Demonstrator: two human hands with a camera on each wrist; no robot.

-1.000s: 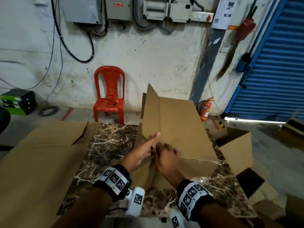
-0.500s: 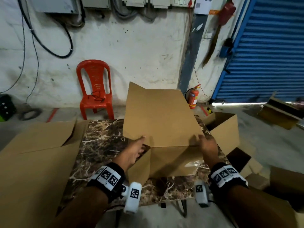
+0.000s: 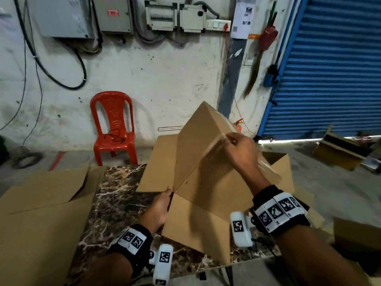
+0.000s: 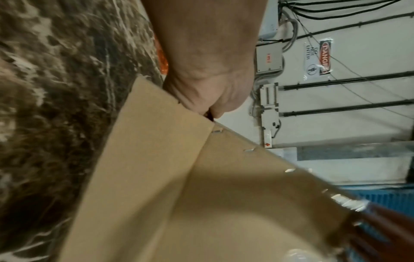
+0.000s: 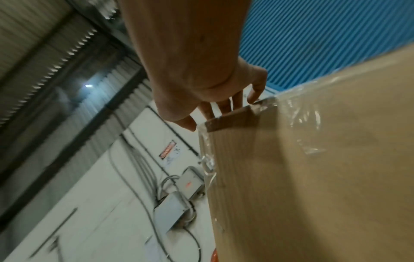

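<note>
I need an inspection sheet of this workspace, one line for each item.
Surface: marble-patterned table, largely covered by cardboard.
Job's things: cardboard box, half opened, raised over the table; clear tape on its top edge, staples along one seam.
Clutter: flat cardboard sheets on the table's left side; an open box behind the right arm; a further box on the floor.
Hands: left hand grips the cardboard box at its lower corner; right hand holds its taped top edge.
Cables: black cables on the wall; a cord on the chair seat.
Surroundings: red plastic chair, electrical cabinets, blue roller shutter.
</note>
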